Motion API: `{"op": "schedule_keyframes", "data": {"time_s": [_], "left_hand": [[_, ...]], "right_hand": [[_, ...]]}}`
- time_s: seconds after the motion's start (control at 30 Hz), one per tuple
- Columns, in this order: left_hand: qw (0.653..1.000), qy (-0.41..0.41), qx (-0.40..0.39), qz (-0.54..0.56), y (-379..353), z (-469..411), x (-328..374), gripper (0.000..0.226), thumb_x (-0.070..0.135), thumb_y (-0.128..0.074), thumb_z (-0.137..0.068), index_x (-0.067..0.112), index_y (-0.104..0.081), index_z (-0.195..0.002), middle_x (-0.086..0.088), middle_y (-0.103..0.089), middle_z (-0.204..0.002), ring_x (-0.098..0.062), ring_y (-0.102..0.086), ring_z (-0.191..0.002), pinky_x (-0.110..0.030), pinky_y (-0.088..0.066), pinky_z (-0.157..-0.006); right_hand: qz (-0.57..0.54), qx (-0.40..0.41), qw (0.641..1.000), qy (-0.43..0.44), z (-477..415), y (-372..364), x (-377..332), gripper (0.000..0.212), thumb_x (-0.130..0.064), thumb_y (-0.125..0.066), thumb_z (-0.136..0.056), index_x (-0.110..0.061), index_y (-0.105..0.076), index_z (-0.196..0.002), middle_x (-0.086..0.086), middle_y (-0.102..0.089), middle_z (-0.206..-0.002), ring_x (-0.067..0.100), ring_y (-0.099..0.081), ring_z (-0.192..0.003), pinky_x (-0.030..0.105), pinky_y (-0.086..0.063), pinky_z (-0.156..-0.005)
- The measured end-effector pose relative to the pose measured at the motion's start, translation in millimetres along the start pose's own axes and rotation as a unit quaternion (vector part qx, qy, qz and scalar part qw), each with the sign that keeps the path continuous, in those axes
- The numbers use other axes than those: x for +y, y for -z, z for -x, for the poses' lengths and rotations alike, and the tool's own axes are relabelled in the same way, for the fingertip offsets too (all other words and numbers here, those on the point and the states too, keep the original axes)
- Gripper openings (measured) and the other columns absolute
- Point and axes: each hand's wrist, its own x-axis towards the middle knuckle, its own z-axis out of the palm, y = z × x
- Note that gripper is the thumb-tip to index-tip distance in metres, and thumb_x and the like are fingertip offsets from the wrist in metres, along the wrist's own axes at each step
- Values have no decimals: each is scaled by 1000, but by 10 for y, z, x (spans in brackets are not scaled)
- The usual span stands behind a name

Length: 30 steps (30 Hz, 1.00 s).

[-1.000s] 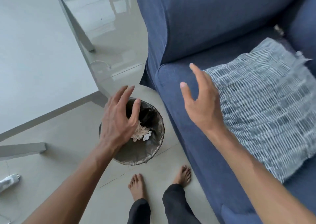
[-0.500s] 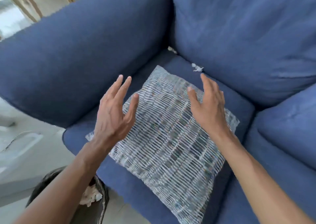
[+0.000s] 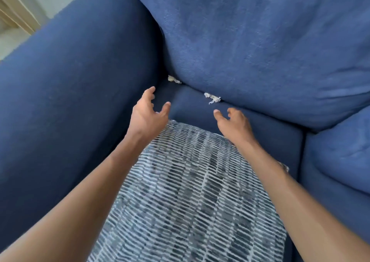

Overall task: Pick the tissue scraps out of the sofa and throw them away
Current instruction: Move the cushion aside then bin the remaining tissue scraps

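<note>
- My left hand (image 3: pixel 147 112) hovers at frame centre, fingers curled apart, holding nothing.
- My right hand (image 3: pixel 233 124) does likewise, just right of it.
- One tissue scrap (image 3: pixel 212 98) sits in the sofa (image 3: pixel 260 51) crease above my right hand; another scrap (image 3: pixel 173 79) is wedged in the corner, upper left of it.
- Both forearms cross the striped cushion (image 3: pixel 190 191).

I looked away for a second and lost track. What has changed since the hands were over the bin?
Both hands left the bin and reached across the patterned cushion toward the sofa's back crease. The left hand nears the corner scrap, the right hand the scrap beside it. Both hands remain open and empty; the scraps and cushion have not moved.
</note>
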Motion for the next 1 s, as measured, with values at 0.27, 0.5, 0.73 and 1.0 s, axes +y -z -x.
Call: {"op": "schedule_keyframes", "data": {"time_s": [0.27,0.5,0.73,1.0], "left_hand": [[994,30,-75,-67,-318,-788,-249,69,29,-66,-96,11,-37,-156,-10,-52,-151,-26,-52,-138,-39,-42,-115],[993,50,-35,-106,-574,-1373,-156,68,41,-72,-90,9,-49,-145,-10,-61,-136,-30,-55,-130,-38,-45,-108],[990,60,-38,-119,-737,-1688,-80,75,60,-79,-74,13,-61,-130,-10,-66,-129,-32,-63,-120,-45,-52,-100],[989,85,-26,-115,-825,-1735,-19,73,61,-80,-71,17,-63,-126,-7,-68,-126,-32,-66,-115,-45,-54,-97]], "right_hand": [[-46,83,991,-95,-668,-470,-270,62,-55,-69,-87,-7,-61,-126,17,-49,-141,36,-51,-129,45,-42,-110],[-87,215,960,-157,-941,-863,-520,75,-57,-79,-75,-10,-59,-130,17,-51,-141,34,-48,-131,45,-36,-106],[-133,268,934,-195,-1177,-926,-477,64,-40,-80,-82,-13,-58,-135,11,-57,-143,31,-49,-135,42,-37,-106],[-155,235,948,-147,-1138,-774,-238,31,-28,-71,-90,-11,-71,-115,5,-73,-121,27,-65,-117,38,-51,-102]]}}
